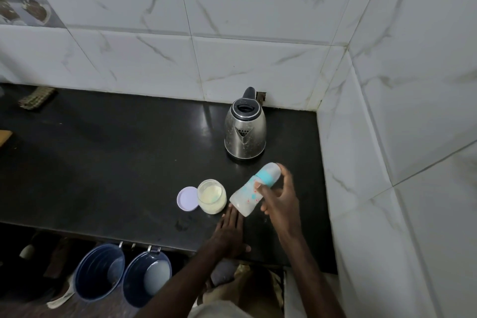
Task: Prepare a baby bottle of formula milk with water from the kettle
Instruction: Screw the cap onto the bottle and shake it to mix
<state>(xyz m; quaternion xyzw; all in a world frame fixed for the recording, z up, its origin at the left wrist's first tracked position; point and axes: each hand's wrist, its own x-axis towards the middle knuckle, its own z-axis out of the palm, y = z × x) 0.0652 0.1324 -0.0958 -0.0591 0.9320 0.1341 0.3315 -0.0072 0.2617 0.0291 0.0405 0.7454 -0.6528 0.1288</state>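
The baby bottle (251, 190) is in the right hand (280, 197), tipped over on a slant with its cap end up and away. The blue ring and clear cap are on it, and the inside looks milky, but it is too blurry to be sure how full it is. My guess is that the water and powder are in and this is the mixing step, the shake. It could also be the start, with the bottle about to be opened; I cannot tell for sure.

The right fingers (263, 186) are curled closed around the bottle, near the blue ring, holding it tight in the air. The left hand (229, 230) lies flat on the tabletop (116, 162), its fingers straight and spread a little, holding nothing. Its tips are just under the bottom end of the bottle, maybe touching it.

Just past the left fingertips is the open jar of powder (212, 196), and its purple lid (188, 199) lies beside the jar, on the far side from the fingers. The kettle (245, 131) stands beyond the right fingers, near but apart.

Next, I think the hand needs a firm hold and a snug cap, so no milk leaks out. Then the lid should go back on the jar.
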